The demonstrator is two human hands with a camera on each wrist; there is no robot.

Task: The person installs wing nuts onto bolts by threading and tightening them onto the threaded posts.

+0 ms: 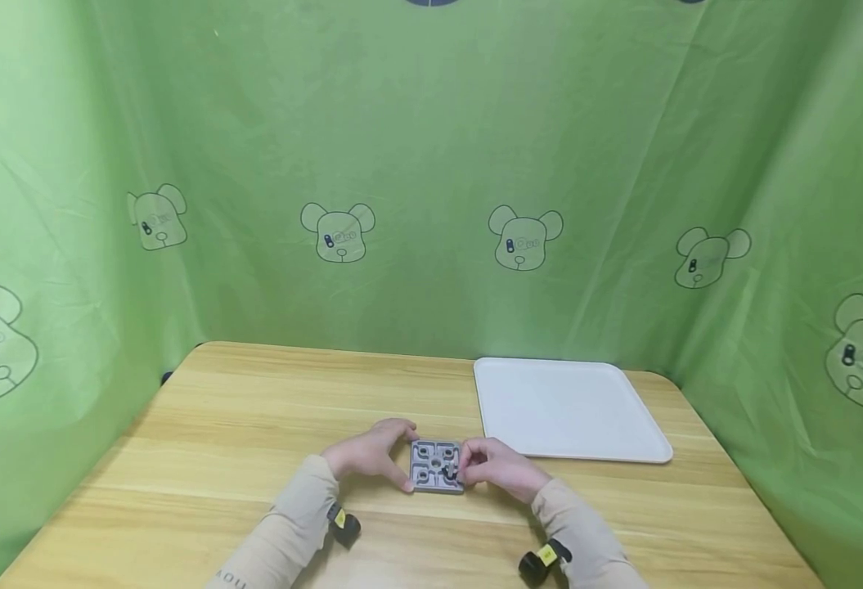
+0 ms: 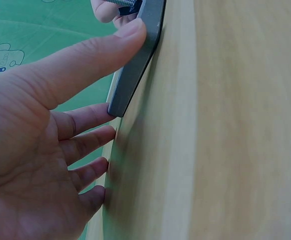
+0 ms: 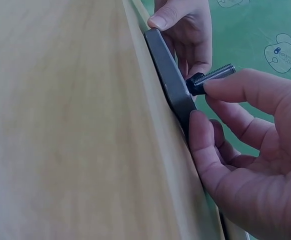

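A grey square metal plate [image 1: 436, 466] with round holes and raised ribs lies on the table between both hands. My left hand [image 1: 372, 451] grips its left side, the thumb at the near corner and a finger at the far one. A silver threaded bolt [image 3: 218, 74] with a black end stands on the plate near its right side, thread pointing up. My right hand [image 1: 501, 466] pinches this bolt low down near the black end, and another fingertip [image 3: 200, 125] touches the plate's edge. How the black end sits on the plate is partly hidden by the fingers.
A white tray [image 1: 564, 409] lies at the table's back right, just beyond the right hand. The wooden table [image 1: 254, 409] is bordered by green curtains [image 1: 431, 311] with bear-head drawings at the back and both sides.
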